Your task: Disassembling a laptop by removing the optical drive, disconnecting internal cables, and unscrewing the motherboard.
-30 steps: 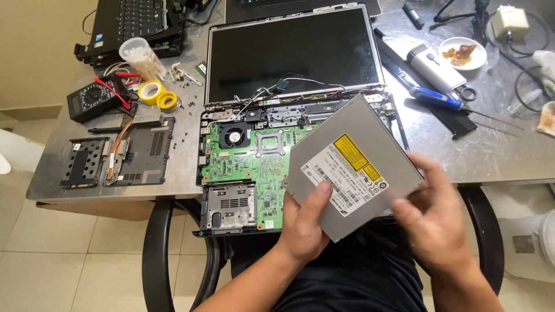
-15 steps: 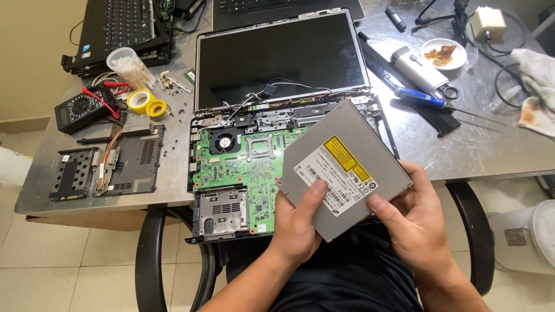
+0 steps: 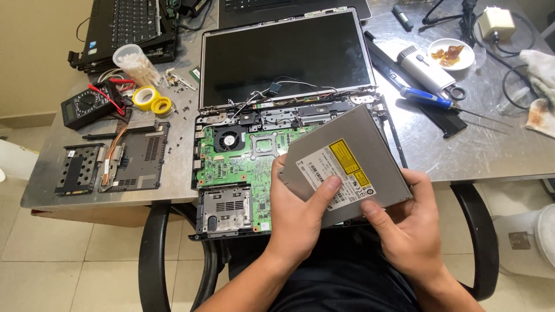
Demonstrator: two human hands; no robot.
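Gripping a grey optical drive with left hand and right hand, fingers closed on its edges, above the opened laptop.

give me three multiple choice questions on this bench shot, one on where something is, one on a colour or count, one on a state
1. Where does the multimeter lie?
A. left of the opened laptop
B. on the laptop screen
C. on the chair

2. What colour is the screwdriver handle?
A. red
B. blue
C. green

3. How is the optical drive held?
A. flat on the table, untouched
B. in the right hand alone
C. in both hands, clear of the laptop

Key: 1 A, it sits on the table left of the opened laptop, by the yellow tape rolls. 2 B, the handle is blue. 3 C, the left hand and right hand both grip it, label side up.
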